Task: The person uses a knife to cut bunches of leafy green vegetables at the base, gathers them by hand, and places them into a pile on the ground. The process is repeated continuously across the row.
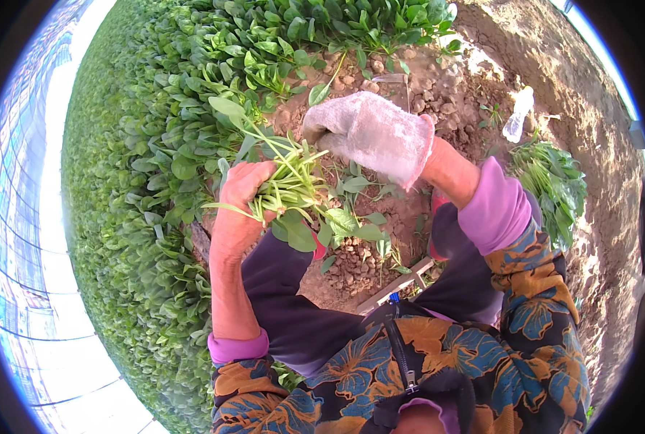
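My left hand point(244, 190), bare, is closed around a bunch of leafy greens that look like spinach point(287, 190), their pale stem ends pointing up and to the right. Green leaves hang below the fist. My right hand point(363, 133) wears a whitish knit glove and is at the upper right of the bunch, with its curled fingers close to the stems. Whether those fingers pinch a stem cannot be told. Just above the glove a sickle-like tool point(390, 78) with a thin handle lies on the soil, partly hidden by the glove.
Dense leafy plants point(154, 163) grow on the left and along the top. A pile of cut greens point(553, 187) lies on the ground at right, below a crumpled clear plastic piece point(517, 116). A wooden frame point(398, 285) is between my legs. Cloddy soil lies ahead.
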The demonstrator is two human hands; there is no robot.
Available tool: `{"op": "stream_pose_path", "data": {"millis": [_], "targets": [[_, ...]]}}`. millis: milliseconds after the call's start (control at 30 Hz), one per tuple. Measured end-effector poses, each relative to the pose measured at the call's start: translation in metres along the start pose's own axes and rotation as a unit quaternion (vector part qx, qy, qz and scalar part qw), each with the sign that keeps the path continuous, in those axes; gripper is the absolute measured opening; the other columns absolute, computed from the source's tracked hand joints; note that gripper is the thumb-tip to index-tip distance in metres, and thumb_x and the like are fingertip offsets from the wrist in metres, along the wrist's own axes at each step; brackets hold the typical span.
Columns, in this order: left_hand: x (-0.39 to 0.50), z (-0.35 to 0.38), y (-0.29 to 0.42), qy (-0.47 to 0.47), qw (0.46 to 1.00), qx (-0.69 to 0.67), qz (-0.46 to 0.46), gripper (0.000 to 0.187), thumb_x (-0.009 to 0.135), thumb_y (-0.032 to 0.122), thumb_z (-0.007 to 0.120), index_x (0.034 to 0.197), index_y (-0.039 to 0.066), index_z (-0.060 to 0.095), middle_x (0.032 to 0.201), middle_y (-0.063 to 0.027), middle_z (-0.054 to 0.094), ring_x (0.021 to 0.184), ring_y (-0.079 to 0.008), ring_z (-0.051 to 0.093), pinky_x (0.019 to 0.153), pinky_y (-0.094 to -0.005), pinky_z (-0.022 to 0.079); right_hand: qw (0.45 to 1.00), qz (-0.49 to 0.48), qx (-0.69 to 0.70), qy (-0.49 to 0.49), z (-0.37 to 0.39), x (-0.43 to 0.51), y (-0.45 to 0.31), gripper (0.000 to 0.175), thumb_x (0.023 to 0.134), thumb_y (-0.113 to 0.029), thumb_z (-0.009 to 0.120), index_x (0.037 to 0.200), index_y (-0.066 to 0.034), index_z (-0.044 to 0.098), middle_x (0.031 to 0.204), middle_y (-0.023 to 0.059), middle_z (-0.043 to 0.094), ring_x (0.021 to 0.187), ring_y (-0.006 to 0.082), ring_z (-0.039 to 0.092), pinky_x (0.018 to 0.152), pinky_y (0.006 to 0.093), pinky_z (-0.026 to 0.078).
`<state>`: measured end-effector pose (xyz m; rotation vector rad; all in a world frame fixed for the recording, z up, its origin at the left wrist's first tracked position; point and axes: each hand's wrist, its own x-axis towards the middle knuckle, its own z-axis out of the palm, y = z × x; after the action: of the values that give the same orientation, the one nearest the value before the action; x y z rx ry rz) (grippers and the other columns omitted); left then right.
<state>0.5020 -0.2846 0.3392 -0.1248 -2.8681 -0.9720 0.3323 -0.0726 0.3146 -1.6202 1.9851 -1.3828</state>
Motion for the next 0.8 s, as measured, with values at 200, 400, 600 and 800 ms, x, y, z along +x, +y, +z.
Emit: {"op": "stream_pose_path", "data": {"millis": [200,400,600,800], "targets": [[-0.008,0.000,-0.018,-0.012,0.992,-0.082,-0.093,0.064,0.060,0.001,0.081,0.121,0.002,0.063,0.111,-0.0141,0.068,0.103,-0.0311,0.061,0.093,-0.0390,0.048,0.978,0.071,0.173,0.091,-0.024,0.003,-0.012,0.023,0.085,-0.001,0.059,0.105,-0.0032,0.070,0.097,0.0105,0.069,0.089,0.0181,0.067,0.079,0.0323,0.053],[-0.008,0.002,-0.013,-0.048,0.984,-0.138,-0.103,0.060,0.061,0.007,0.081,0.118,0.000,0.065,0.111,-0.0137,0.069,0.107,-0.0307,0.060,0.096,-0.0396,0.047,0.990,-0.089,0.107,0.021,-0.007,0.002,-0.006,0.045,0.082,-0.001,0.058,0.125,-0.0115,0.064,0.117,0.0115,0.063,0.108,0.0250,0.062,0.094,0.0379,0.050],[-0.005,0.006,-0.013,-0.081,0.983,-0.134,-0.096,0.056,0.062,0.011,0.080,0.116,0.000,0.066,0.111,-0.0151,0.069,0.107,-0.0332,0.061,0.097,-0.0409,0.046,0.994,-0.056,0.089,0.000,-0.002,-0.004,-0.004,0.033,0.081,-0.002,0.064,0.113,-0.0074,0.066,0.121,0.0108,0.064,0.111,0.0306,0.061,0.099,0.0405,0.048],[-0.004,0.008,-0.010,-0.082,0.981,-0.150,-0.095,0.054,0.064,0.010,0.079,0.116,-0.001,0.066,0.112,-0.0147,0.069,0.106,-0.0320,0.061,0.096,-0.0400,0.047,0.996,-0.040,0.070,0.029,0.005,-0.004,-0.004,0.018,0.084,-0.006,0.063,0.101,-0.0052,0.068,0.093,0.0103,0.066,0.080,0.0252,0.068,0.069,0.0350,0.054]]}}
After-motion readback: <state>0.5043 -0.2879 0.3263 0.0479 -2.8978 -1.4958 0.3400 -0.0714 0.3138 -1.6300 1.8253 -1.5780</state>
